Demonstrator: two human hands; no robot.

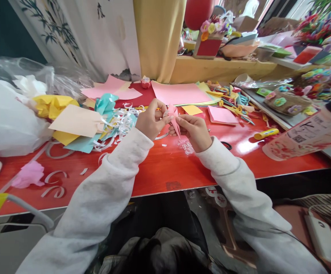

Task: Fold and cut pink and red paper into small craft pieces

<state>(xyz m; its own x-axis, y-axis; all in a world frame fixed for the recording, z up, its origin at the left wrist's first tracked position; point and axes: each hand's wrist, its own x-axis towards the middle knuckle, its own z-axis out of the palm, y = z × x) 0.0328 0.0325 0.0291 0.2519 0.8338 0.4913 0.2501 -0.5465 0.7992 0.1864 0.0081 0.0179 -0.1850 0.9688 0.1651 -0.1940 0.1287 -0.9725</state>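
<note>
A small folded piece of pink paper [174,121] is held up over the red table [156,167], between both hands. My left hand [154,120] pinches its left side with thumb and forefinger. On the other side, my right hand [192,129] grips the paper with its thumb and fingers, and a pointed end hangs down between the hands. Just behind lie a yellow square [192,110] and a pad of pink squares [222,115]. Small clear bits [186,147] lie on the table below my right hand.
Paper scraps and curled strips [123,121] crowd the left, beside a white plastic bag [8,118]. Large pink sheets [179,93] lie at the back. A yellow glue stick [266,134], a large cup [302,133] and scissors [247,118] are on the right.
</note>
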